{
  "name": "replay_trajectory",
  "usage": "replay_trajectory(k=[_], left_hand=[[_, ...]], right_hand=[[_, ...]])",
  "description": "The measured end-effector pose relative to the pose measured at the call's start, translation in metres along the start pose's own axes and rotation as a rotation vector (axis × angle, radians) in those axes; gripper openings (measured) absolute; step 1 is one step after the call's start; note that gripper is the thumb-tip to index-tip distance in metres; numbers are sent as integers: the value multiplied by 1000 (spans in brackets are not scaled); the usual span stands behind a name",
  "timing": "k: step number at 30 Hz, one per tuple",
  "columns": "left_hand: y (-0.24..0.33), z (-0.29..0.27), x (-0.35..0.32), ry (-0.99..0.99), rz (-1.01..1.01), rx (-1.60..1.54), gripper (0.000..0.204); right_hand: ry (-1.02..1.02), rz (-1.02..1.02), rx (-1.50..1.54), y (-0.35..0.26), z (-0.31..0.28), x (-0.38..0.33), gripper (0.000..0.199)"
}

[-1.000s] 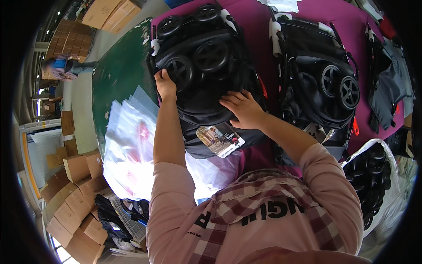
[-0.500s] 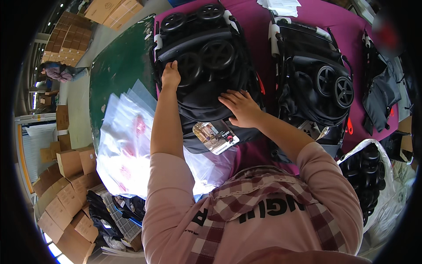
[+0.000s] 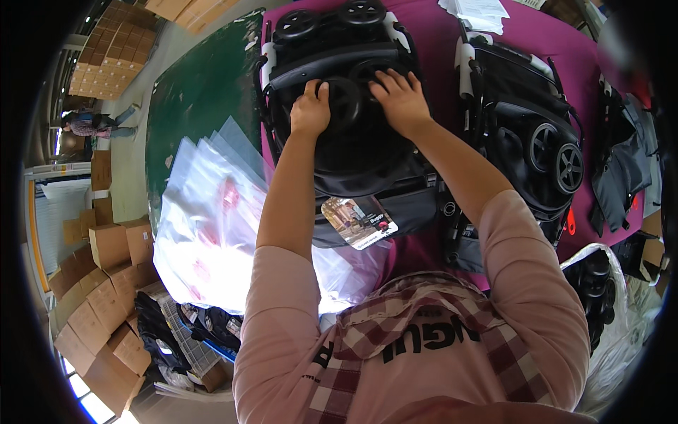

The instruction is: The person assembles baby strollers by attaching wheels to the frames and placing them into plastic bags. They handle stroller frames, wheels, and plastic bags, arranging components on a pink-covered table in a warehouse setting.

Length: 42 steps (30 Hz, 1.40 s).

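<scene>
A folded black stroller lies before me, its wheels facing up. My left hand is closed at the edge of its near left wheel. Across the near right wheel, partly covered, rests my right hand, fingers spread and holding nothing. White joints show on the frame's sides. A picture card tag lies on the dark fabric at the stroller's near end.
A second folded stroller lies to the right on the purple cloth, with grey fabric pieces beyond. Clear plastic bags spread at left over the green table. Cardboard boxes pile up at lower left; a person is far left.
My right hand has moved up from the fabric onto the near right wheel. My left hand has shifted right to the left wheel. The view has shifted slightly.
</scene>
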<state>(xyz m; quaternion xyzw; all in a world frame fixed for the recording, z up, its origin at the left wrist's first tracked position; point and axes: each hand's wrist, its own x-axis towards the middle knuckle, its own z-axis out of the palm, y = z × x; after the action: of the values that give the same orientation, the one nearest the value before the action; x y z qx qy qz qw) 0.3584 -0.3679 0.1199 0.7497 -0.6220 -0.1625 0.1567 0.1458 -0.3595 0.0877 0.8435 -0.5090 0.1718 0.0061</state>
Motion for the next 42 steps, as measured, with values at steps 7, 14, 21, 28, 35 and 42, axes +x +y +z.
replay_trajectory(k=[7,14,21,28,35,42], left_hand=[[-34,-26,-2,78,-77,141,46],[-11,-9,39,111,-158,283,55],[-5,-6,32,39,-291,298,63],[-40,-31,-24,500,65,-196,65],[-139,10,-195,582,-210,-263,59],[-178,27,-211,653,-209,-661,68]], right_hand=[[15,82,158,30,-18,-12,48],[62,-105,-19,9,-8,-29,57],[-170,29,-15,-14,-14,2,64],[84,37,265,6,-52,-59,66],[16,325,635,-18,-29,-251,62],[-93,739,815,-45,-27,-258,76]])
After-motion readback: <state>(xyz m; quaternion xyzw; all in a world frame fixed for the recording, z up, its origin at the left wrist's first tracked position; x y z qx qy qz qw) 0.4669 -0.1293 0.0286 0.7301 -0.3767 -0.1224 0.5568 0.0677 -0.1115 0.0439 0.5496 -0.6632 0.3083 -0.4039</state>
